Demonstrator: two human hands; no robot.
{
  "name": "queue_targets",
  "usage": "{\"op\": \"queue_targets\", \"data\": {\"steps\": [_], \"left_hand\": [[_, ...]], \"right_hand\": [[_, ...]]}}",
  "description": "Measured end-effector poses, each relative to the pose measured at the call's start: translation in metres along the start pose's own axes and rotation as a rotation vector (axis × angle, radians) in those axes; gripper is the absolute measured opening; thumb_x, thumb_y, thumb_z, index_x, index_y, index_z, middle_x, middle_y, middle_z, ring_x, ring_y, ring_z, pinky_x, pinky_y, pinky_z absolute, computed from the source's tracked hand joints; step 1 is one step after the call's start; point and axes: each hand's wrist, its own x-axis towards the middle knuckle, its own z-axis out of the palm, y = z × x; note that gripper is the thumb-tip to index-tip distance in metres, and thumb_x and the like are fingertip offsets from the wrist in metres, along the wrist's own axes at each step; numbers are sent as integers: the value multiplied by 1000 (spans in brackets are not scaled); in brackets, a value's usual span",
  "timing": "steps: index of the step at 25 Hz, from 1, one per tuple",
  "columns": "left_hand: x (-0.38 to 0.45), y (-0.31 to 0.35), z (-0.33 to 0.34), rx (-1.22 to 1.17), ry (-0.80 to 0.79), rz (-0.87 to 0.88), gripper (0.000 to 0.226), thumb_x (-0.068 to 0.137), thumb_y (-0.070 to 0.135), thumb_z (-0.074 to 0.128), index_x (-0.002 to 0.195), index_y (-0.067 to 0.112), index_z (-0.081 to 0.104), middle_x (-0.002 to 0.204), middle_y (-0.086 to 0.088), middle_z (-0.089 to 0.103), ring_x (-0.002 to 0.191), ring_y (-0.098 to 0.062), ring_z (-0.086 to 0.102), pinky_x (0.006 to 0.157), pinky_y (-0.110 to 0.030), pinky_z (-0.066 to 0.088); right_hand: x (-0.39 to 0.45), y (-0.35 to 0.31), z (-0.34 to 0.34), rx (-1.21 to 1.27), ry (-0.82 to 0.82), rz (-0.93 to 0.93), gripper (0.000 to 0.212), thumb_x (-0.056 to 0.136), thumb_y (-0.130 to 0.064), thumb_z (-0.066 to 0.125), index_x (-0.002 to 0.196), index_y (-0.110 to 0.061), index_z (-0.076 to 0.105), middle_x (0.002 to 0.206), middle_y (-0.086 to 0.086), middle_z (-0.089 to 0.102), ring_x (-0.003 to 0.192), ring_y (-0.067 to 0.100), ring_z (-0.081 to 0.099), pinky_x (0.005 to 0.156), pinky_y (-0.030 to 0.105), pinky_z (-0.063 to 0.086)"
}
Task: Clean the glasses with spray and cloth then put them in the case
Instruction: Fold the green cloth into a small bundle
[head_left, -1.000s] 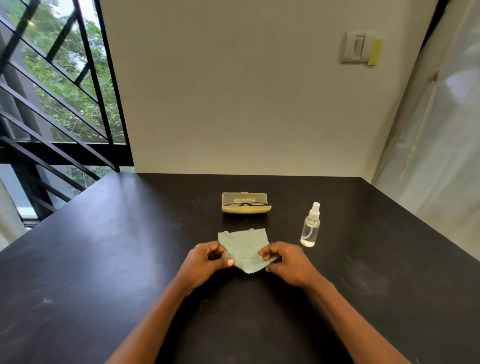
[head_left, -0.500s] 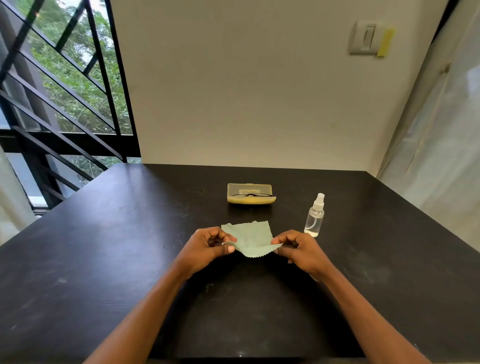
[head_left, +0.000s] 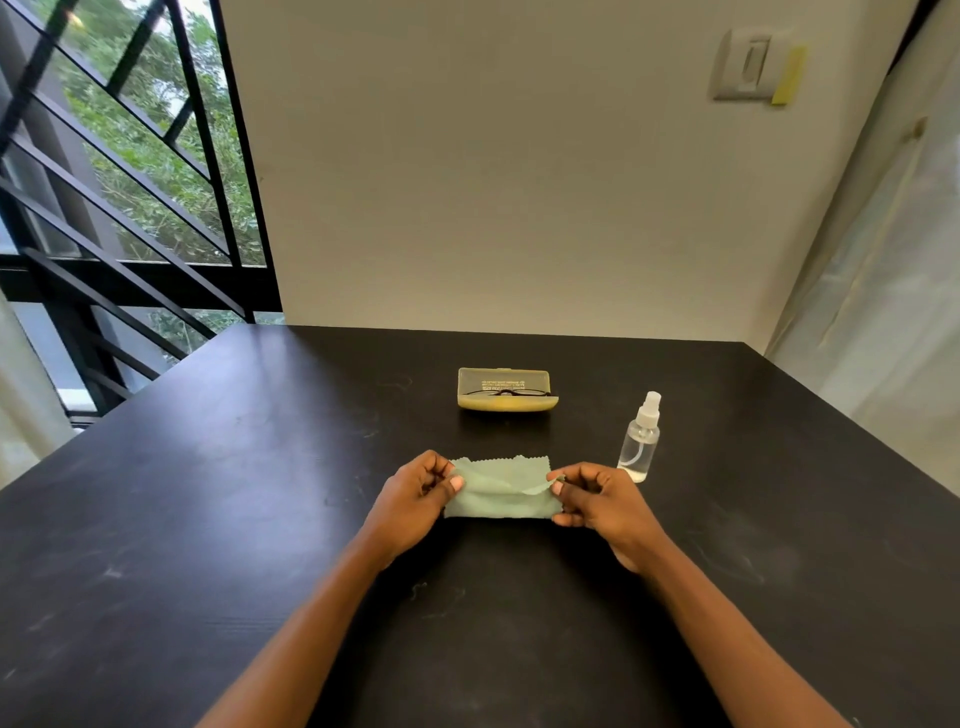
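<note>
A pale green cleaning cloth (head_left: 496, 496) lies folded over on the black table (head_left: 208, 519). My left hand (head_left: 415, 499) pinches its left edge and my right hand (head_left: 602, 501) pinches its right edge. Beyond the cloth, a yellow glasses case (head_left: 506, 404) stands open with its clear lid up, and dark-framed glasses (head_left: 506, 393) rest inside it. A small clear spray bottle (head_left: 640, 441) with a white nozzle stands upright just beyond my right hand.
The table meets a plain wall at the back. A window with black bars is at the left, a pale curtain (head_left: 883, 291) at the right. A light switch (head_left: 750, 65) sits high on the wall.
Both hands have folded the cloth's near part over, turning it from a loose, lifted sheet into a flatter rectangle. The view has shifted a little.
</note>
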Motion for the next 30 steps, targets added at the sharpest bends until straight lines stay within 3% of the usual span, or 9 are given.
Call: {"op": "queue_targets", "data": {"steps": [5,8,10,13,17,19,21,25,30], "left_hand": [[15,12,18,59,187,-55,6,97,23,44,94,18,47,88,5,54,73,-5,49,57,-12,37],[22,18,26,121,272,-94,8,98,20,40,97,13,44,95,-3,54,71,-8,46,51,-13,34],[26,20,29,197,300,-109,14,98,19,39,103,8,45,101,-10,57,77,-9,47,53,-16,35],[31,23,34,365,307,-128,17,98,15,39,107,3,47,104,-14,60,80,-16,51,63,-25,39],[34,23,39,525,277,-157,17,98,17,37,108,6,44,108,-14,60,94,-30,60,66,-31,39],[35,20,40,561,268,-154,15,98,19,35,106,8,40,107,-13,59,94,-34,60,68,-35,41],[34,19,40,597,253,-151,13,98,18,35,105,9,39,108,-13,59,95,-36,60,71,-39,45],[33,24,39,701,162,-178,20,97,14,39,116,9,39,113,-14,59,102,-34,59,79,-39,49],[33,24,39,698,133,-183,23,96,17,42,117,11,36,113,-13,59,102,-33,60,80,-40,50]], "right_hand": [[23,0,7,-93,90,17,10,88,-14,61,94,-11,68,84,3,62,64,11,59,69,30,57],[36,-1,13,-206,187,27,8,89,-20,60,92,-16,66,88,1,64,56,10,58,60,22,54],[41,-3,16,-281,245,16,6,89,-22,60,88,-17,64,87,0,64,52,8,57,46,11,44],[50,-2,18,-396,276,-19,9,89,-21,61,85,-14,65,85,2,64,49,7,55,37,7,35],[56,-3,20,-605,272,-84,15,90,-22,59,89,-10,67,88,4,67,62,10,57,47,13,38],[59,-1,20,-671,301,-134,17,90,-21,58,95,-8,68,92,4,68,75,8,53,61,15,33],[61,5,21,-718,330,-188,17,91,-20,58,97,-8,68,95,6,68,79,11,55,63,15,29],[65,12,23,-835,322,-240,18,93,-19,54,99,-8,67,98,12,63,81,19,57,65,18,34],[59,14,23,-879,378,-342,23,95,-21,48,105,-8,65,97,11,59,72,12,47,65,20,35]]}}
